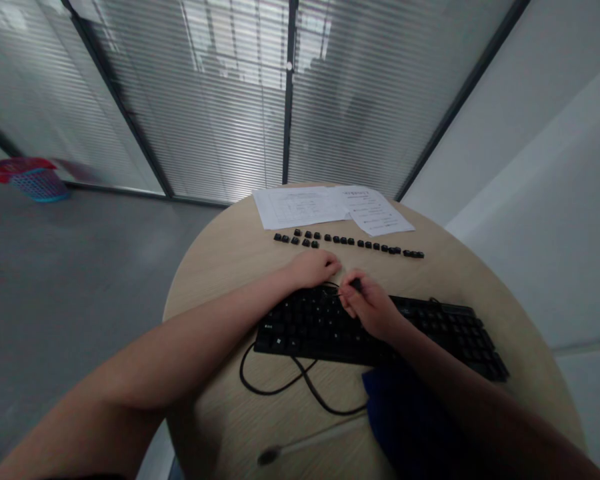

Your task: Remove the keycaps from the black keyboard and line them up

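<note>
In the head view, the black keyboard (317,331) lies on the round wooden table (205,283), its number pad toward the right. The right hand (367,303) is over the keyboard's middle, closed around a small dark tool (356,285); a thin, wire-like end seems to reach from it toward the keys. The left hand (316,268) rests at the keyboard's far edge, left of the right hand, fingers curled; whether anything is in them I cannot tell.

Loose keycaps (343,241) sit in a broken line beyond the keyboard, doubled up at its left end. Paper sheets (303,207) lie farther out, past the keycaps. A black cable (267,394) loops on the near side of the keyboard.

For good work here, I would keep the left hand pressing the keyboard's far edge so the board cannot slide. The wire is best seated evenly under a single key, then drawn straight up without twisting, since a slanted pull could bend the wire or flick the cap away. Keeping the keycaps in order beyond the keyboard should prevent mix-ups.
</note>
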### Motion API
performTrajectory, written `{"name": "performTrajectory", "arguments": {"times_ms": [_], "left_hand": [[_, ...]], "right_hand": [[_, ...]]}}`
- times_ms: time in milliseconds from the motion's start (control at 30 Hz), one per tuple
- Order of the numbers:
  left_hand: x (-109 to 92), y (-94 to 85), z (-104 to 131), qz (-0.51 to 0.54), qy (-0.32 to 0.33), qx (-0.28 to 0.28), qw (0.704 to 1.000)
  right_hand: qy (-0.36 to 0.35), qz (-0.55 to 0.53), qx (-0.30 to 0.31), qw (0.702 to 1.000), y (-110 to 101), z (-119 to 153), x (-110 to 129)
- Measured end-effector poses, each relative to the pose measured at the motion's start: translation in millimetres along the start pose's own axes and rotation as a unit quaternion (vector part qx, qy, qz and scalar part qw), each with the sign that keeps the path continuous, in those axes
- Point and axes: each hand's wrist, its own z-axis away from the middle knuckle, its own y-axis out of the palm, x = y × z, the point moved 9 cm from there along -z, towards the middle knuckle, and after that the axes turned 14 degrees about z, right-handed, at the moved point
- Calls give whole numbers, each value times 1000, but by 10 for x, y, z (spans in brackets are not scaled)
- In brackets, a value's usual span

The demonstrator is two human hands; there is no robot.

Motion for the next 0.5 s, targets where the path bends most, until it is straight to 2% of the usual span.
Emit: {"name": "performTrajectory", "arguments": {"times_ms": [100, 233, 367, 433, 500], "left_hand": [[25, -21, -10, 14, 2, -11, 1000], [-46, -114, 18, 108, 39, -8, 993], [-227, -168, 135, 251, 82, 60, 963], [-299, -162, 193, 288, 92, 95, 948], [-328, -165, 225, 300, 97, 107, 943]], "right_hand": [[44, -114, -51, 991, -60, -1, -143], [43, -121, -92, 988, -139, 0, -137], [68, -117, -143, 981, -285, 6, -173], [78, -122, -154, 977, -326, 1, -190], [84, -125, -160, 976, -340, -4, -198]]}}
